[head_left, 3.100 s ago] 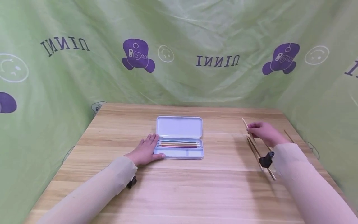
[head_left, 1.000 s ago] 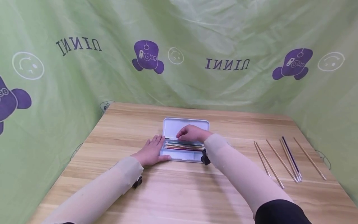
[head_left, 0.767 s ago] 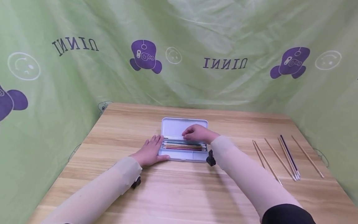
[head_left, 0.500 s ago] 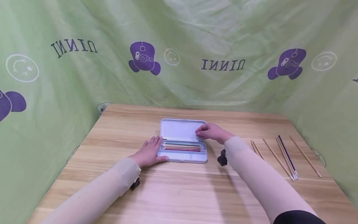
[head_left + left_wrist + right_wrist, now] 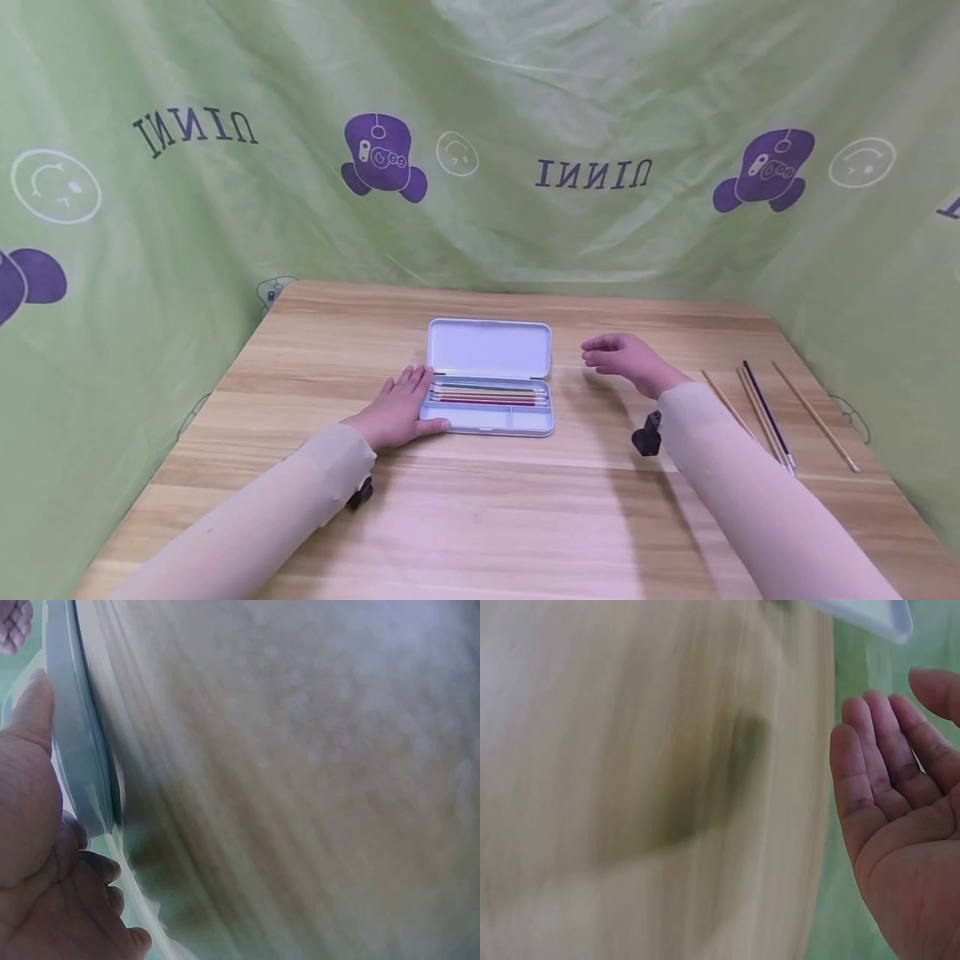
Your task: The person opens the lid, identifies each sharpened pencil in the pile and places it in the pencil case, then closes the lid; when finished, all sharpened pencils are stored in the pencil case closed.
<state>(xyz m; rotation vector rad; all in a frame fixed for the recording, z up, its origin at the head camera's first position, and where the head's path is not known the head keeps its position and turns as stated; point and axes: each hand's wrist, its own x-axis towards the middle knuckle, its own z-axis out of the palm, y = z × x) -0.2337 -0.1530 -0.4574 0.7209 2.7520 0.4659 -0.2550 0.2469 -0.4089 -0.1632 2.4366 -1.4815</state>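
On the table lies a pale pencil case (image 5: 487, 421), its lid (image 5: 489, 347) tipped back. Several pencils (image 5: 487, 395) in different colours fill its rear compartment. My left hand (image 5: 393, 412) rests at the case's left end with straight fingers, the thumb along the front edge; in the left wrist view the hand (image 5: 30, 817) is against the case's side (image 5: 79, 742). Over the table to the right of the case, my right hand (image 5: 628, 361) holds nothing. Its fingers (image 5: 885, 757) are lightly bent in the right wrist view, with a corner of the case (image 5: 877, 615) above them.
Farther right lie loose pencils: plain wooden ones (image 5: 813, 415) and a dark blue one (image 5: 768, 417). The right forearm hides part of this group. A green printed curtain (image 5: 495, 233) surrounds the wooden table (image 5: 465, 517) at the back and sides.
My right hand carried a wooden pencil from the right-hand group to the case, let it go there, and has moved back rightward, empty. The left hand stays at the case's left end.
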